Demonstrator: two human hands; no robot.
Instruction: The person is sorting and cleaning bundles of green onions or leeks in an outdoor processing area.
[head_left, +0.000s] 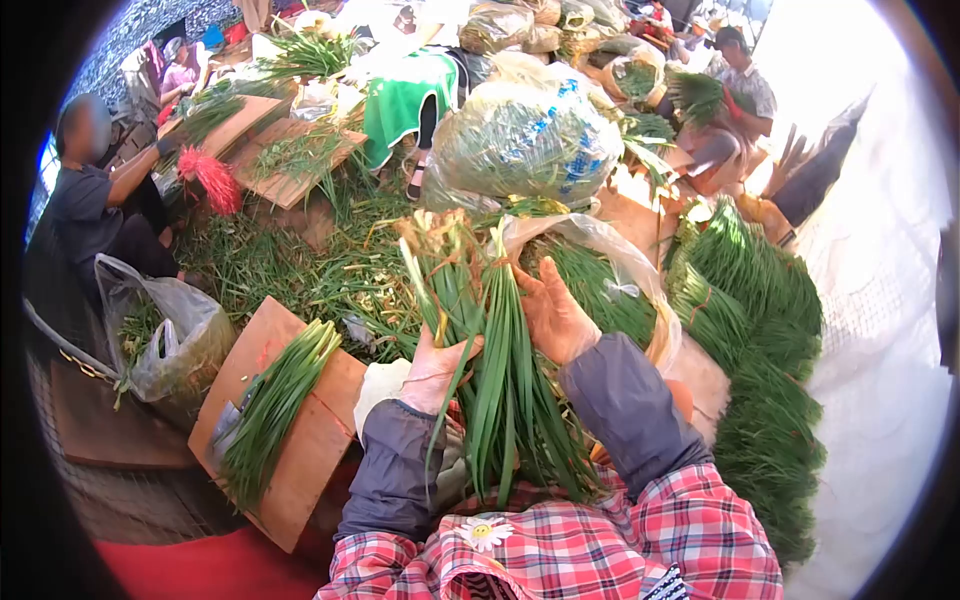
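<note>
A bunch of long green chives [508, 385] hangs in front of me, pale and brownish stem ends up and leaves falling toward my lap. My left hand [436, 368] is closed round its left side, with some leaves passing in front of the fingers. On the other side, my right hand [558, 315] has its fingers apart, the fingertips right at the stems. More cut chives [288, 405] lie across a wooden board [325, 440] to my left, partly over a blade-like metal piece [228, 420].
Stacked chive bundles [765, 400] line my right side. A plastic bag [165, 335] stands at left, and a large stuffed bag [530, 135] ahead. Loose leaves [270, 260] litter the ground. A person [100, 200] sits at left; another person [740, 95] holds chives at right.
</note>
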